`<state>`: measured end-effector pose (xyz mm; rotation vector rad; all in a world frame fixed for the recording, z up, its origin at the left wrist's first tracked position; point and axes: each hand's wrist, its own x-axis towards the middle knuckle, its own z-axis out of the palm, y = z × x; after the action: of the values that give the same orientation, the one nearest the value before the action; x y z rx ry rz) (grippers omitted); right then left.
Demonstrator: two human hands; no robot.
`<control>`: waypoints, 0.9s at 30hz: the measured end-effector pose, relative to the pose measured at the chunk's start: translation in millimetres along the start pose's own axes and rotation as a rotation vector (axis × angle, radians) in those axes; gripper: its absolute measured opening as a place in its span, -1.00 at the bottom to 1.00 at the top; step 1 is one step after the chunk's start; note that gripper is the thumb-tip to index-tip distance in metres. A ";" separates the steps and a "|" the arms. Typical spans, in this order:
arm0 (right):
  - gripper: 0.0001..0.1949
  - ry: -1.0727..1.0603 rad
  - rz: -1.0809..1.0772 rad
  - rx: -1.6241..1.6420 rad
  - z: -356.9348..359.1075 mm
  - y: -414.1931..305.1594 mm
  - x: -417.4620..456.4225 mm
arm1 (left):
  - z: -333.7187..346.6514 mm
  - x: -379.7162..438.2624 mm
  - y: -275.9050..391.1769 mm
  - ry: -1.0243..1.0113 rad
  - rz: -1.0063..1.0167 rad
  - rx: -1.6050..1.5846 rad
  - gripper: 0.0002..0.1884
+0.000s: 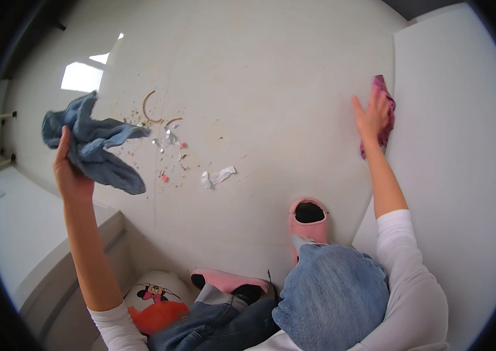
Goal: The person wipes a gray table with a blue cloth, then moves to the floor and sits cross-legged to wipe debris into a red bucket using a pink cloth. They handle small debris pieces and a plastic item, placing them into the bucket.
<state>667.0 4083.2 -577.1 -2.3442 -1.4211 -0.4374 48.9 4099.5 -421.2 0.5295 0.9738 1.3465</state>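
My left hand grips a bunched blue-grey cloth, thumb on top, and its loose ends hang out to the right. The cloth appears raised above the floor at the left. Out on the right, my right hand lies over a crumpled magenta cloth, at the foot of a white panel. That hand is slightly blurred, and its palm hides part of the cloth. Crumbs and scraps lie on the pale floor between my hands, with a crumpled white wrapper nearest me.
Two curved brown strips, one a larger arc, lie among the crumbs. Pink shoes are on my feet. At lower left, a white bin with a cartoon print and a red bag stands beside a grey-brown furniture side.
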 end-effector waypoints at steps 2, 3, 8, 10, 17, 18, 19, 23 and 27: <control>-0.28 -0.051 0.083 -0.150 11.3 25.3 -2.1 | -35.6 -8.6 18.3 0.051 0.037 0.017 -0.64; -0.30 -0.044 0.079 -0.153 18.3 30.7 -1.8 | -50.4 -13.5 25.6 0.071 0.047 0.021 -0.64; -0.52 0.062 -0.067 0.077 37.6 50.1 3.4 | -93.9 -32.6 48.4 0.056 0.119 0.049 -0.64; -0.53 0.069 -0.116 0.170 38.3 53.6 -2.0 | -92.7 -24.6 47.0 0.122 0.112 0.039 -0.64; -0.57 -0.080 -0.380 0.569 32.0 -58.7 -33.3 | -111.0 23.3 35.3 0.144 0.128 0.000 -0.66; -0.57 -0.136 -0.411 0.616 28.4 -106.3 -39.9 | -116.0 22.9 38.6 0.171 0.143 0.018 -0.66; -0.56 -0.145 -0.474 0.655 28.6 -135.2 -41.0 | -118.0 26.8 36.7 0.183 0.152 0.020 -0.67; -0.51 -0.165 -0.589 0.733 30.2 -211.4 -65.9 | -126.1 16.9 39.9 0.244 0.165 0.003 -0.68; -0.54 -0.348 -0.693 0.969 15.5 -266.3 -128.7 | -144.8 1.0 51.7 0.249 0.150 0.021 -0.67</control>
<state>373.2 4103.7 -608.7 -1.1543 -1.9783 0.4541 -99.6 4080.5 -456.1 0.4644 1.1699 1.5645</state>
